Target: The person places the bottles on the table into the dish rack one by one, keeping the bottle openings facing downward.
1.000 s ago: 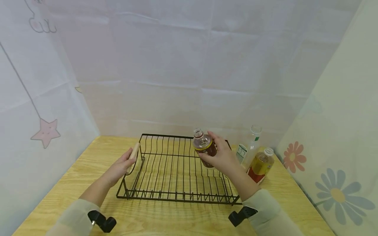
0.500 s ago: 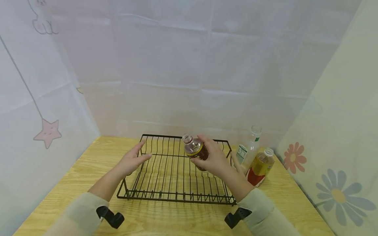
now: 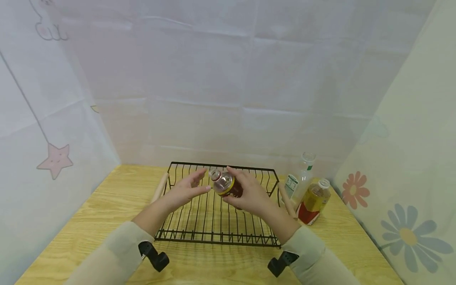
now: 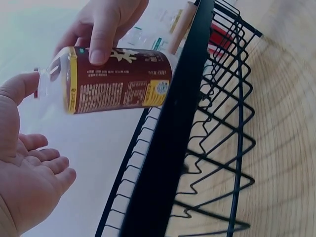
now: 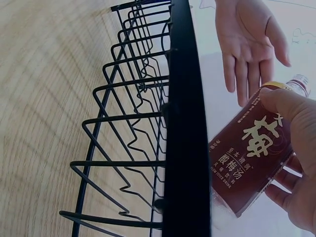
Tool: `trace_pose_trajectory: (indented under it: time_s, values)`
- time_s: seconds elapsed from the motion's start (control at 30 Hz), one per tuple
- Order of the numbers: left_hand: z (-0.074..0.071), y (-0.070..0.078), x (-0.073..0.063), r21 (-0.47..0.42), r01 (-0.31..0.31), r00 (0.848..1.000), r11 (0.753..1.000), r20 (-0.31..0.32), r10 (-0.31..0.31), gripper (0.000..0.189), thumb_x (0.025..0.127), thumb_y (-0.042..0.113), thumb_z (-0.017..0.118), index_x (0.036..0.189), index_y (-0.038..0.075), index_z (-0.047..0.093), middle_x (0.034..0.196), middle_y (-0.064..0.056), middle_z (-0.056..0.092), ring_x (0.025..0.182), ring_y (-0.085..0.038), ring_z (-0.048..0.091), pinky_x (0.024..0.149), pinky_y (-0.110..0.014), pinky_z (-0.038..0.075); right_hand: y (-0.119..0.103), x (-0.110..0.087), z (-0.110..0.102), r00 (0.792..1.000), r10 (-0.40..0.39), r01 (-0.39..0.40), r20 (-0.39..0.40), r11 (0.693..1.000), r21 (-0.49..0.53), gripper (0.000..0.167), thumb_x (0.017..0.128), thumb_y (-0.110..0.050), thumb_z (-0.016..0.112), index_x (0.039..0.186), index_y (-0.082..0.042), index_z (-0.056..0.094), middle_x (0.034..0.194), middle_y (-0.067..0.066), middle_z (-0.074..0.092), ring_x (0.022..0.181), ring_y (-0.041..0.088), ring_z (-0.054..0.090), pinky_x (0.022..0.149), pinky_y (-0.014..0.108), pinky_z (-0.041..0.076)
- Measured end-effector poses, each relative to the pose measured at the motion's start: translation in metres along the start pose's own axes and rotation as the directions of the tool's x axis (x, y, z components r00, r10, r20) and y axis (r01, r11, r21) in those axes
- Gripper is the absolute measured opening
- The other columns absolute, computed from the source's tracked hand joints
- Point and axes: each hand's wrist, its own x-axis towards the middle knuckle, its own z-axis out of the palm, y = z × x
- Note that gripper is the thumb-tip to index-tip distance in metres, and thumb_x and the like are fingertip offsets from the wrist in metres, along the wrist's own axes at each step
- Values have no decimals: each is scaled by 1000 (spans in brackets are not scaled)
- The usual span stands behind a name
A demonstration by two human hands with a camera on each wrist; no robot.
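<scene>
My right hand (image 3: 253, 196) grips a plum juice bottle (image 3: 233, 188) with a dark red, yellow-edged label and a clear neck. It is held tilted over the black wire dish rack (image 3: 213, 242), mouth toward the left. Beside the neck, my left hand (image 3: 185, 192) is spread with its thumb and fingers apart. In the left wrist view that thumb overlaps the mouth of the bottle (image 4: 118, 81). From the right wrist, the label of the bottle (image 5: 249, 150) faces the camera, and the left hand (image 5: 247, 44) shows its palm beyond it.
Wooden handles flank the rack: a left handle (image 3: 161, 188) and a right handle (image 3: 287, 201). Right of it stand a clear bottle (image 3: 303, 178) and a yellow bottle with a red label (image 3: 315, 202). The wooden table (image 3: 107, 206) meets cloth walls at back and sides.
My left hand has let go of the rack's left handle and moved right to the bottle's neck. My right hand has carried the bottle left and lower, tilting it further.
</scene>
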Motion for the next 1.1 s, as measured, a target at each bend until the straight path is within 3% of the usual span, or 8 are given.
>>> trace_pose_trajectory:
  time_s: [0.3, 0.6, 1.1]
  values:
    - [10, -2, 10, -122, -18, 998, 992, 63, 26, 76, 96, 28, 64, 155, 4, 23, 158, -17, 32, 143, -37, 36, 115, -52, 30, -5, 1, 5, 996, -81, 86, 46, 990, -110, 83, 80, -33, 81, 151, -22, 40, 126, 8, 56, 109, 24, 56, 88, 43, 52]
    - [14, 0, 7, -67, -24, 998, 997, 62, 28, 70, 97, 29, 62, 153, 2, 29, 145, -24, 48, 134, -38, 48, 110, -51, 39, -7, 2, 6, 993, -102, 110, 64, 984, -142, 82, 79, -34, 81, 150, -21, 42, 129, 7, 56, 113, 25, 56, 91, 44, 51]
    - [13, 1, 7, 14, -25, 1000, 1000, 10, 25, 66, 95, 32, 64, 150, 5, 38, 140, -24, 53, 126, -36, 56, 103, -47, 47, -9, 0, 4, 985, -157, 168, 69, 966, -197, 81, 79, -31, 82, 149, -19, 43, 129, 11, 56, 112, 27, 57, 89, 46, 52]
